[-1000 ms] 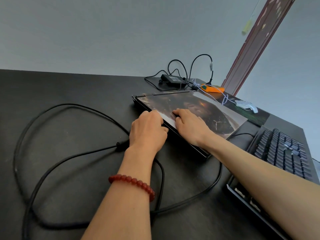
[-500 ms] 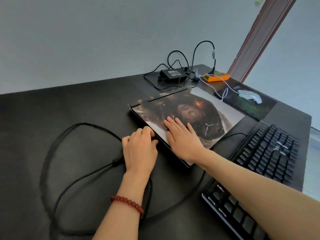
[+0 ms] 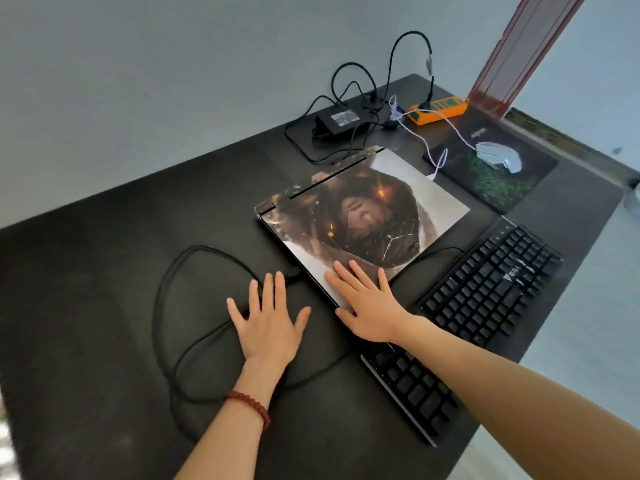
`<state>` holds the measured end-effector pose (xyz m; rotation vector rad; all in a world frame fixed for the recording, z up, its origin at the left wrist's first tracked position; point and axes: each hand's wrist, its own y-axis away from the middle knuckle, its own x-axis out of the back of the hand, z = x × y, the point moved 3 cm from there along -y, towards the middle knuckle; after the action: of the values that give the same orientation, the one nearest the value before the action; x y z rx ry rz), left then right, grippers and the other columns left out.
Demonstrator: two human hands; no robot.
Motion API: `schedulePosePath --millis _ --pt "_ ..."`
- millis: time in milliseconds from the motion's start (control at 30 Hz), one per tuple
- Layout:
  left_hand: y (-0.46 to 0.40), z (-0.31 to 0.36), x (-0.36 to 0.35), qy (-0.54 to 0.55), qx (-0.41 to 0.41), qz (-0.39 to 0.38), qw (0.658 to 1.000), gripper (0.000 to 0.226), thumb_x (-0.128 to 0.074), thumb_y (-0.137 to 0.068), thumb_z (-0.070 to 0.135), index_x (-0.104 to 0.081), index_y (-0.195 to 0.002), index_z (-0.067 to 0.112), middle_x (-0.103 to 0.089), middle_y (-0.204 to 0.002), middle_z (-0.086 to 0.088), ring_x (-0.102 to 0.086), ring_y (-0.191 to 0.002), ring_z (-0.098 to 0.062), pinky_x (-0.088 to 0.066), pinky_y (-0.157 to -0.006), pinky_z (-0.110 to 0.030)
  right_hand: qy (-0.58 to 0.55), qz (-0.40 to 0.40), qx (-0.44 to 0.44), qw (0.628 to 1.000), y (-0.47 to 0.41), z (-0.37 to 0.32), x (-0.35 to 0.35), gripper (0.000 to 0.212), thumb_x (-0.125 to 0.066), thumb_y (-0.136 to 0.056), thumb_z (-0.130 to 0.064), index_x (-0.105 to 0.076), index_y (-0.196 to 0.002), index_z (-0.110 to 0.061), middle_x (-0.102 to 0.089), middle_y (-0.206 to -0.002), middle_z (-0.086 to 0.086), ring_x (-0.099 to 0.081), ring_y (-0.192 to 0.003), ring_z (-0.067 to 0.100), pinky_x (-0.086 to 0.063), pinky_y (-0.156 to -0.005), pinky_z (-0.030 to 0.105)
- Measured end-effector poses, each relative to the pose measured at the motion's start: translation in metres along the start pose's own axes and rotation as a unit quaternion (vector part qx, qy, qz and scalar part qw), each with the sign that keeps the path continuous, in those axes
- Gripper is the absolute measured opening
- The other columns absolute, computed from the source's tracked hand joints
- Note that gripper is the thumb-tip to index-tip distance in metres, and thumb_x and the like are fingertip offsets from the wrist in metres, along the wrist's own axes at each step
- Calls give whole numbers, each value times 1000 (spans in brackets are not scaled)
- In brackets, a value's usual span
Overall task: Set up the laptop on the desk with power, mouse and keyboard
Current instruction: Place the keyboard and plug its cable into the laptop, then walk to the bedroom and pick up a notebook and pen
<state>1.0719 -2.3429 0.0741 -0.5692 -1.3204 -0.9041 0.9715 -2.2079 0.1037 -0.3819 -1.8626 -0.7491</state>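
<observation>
1. While both hands lie flat, fingers spread, holding nothing, the left hand (image 3: 268, 322) rests on the tabletop (image 3: 104, 289), over the cable (image 3: 166, 306).
2. Right hand (image 3: 369, 306) presses the closed laptop (image 3: 363, 220); keyboard (image 3: 478, 306) just right of it, mouse (image 3: 498, 155) far beyond.
3. Judged remaining: opening the lid; connections cannot be confirmed.

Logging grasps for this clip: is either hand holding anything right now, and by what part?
Nothing is held. The left hand lies flat and open on the desk; the right hand rests flat on the closed laptop lid's near corner.
</observation>
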Motion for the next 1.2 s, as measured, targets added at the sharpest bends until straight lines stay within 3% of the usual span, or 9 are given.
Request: schedulePosePath --millis 133,200,367,500,667,800,900,1100,1200 --pt "-3 9 20 -18 41 -95 994 74 -32 -91 55 5 -146 21 -3 -156 1 -1 -143 -24 -3 -108 -63 -102 -23 -16 994 31 -3 8 54 -39 -94 -22 -20 -145 -24 -5 -157 -7 5 -144 14 3 -114 50" --pt "-4 19 41 -5 74 -132 988 71 -40 -91 48 -3 -146 21 -3 -156 -4 -3 -142 -29 -2 -108 -65 -151 4 -34 988 48 4 22 48 -38 -94 -20 -29 -141 -23 -18 -154 -7 -3 -144 12 0 -115 49" --pt "2 94 99 26 14 -71 997 57 -39 -93 42 -23 -143 21 -15 -153 -7 -10 -141 -27 -5 -109 -60 -236 88 -46 967 97 54 80 39 -37 -96 -18 -41 -135 -20 -42 -141 -2 -29 -135 13 -22 -109 25" --pt "14 221 126 80 -101 -28 991 45 -43 -92 36 -43 -132 15 -40 -141 -7 -34 -130 -25 -29 -108 -46 -251 120 -80 957 156 139 128 36 -36 -97 -20 -47 -132 -19 -47 -139 -1 -42 -127 15 -27 -98 17" --pt "44 426 118 160 -224 -53 960 35 -46 -93 29 -54 -122 12 -56 -124 -8 -53 -112 -25 -43 -95 -39 -269 204 -173 925 272 293 171 30 -39 -97 -13 -57 -120 -9 -61 -121 9 -59 -106 27 -39 -88 25" --pt "84 603 88 178 -327 -114 921 27 -49 -92 21 -61 -110 6 -61 -115 -14 -57 -105 -31 -45 -90 -39 -291 289 -297 862 394 428 186 27 -42 -94 -9 -60 -115 -4 -65 -114 13 -60 -106 28 -40 -93 30" --pt "111 712 69 188 -399 -127 888 27 -51 -91 18 -62 -113 5 -64 -115 -14 -59 -107 -27 -40 -92 -30 -325 326 -379 803 470 505 183 27 -41 -95 -11 -58 -117 -7 -66 -112 13 -59 -107 28 -43 -94 33" --pt "171 933 15 163 -515 -189 820 27 -52 -90 22 -63 -112 10 -64 -115 -9 -59 -106 -23 -43 -90 -27 -373 414 -481 677 615 654 167 27 -41 -94 -5 -58 -115 -4 -65 -113 13 -59 -107 23 -37 -79 17" --pt "199 1051 -20 148 -567 -227 778 27 -51 -90 21 -63 -112 10 -63 -116 -9 -58 -108 -22 -43 -92 -28 -387 443 -533 609 683 740 161 29 -39 -94 -6 -58 -115 -6 -64 -114 12 -58 -107 22 -38 -78 19"
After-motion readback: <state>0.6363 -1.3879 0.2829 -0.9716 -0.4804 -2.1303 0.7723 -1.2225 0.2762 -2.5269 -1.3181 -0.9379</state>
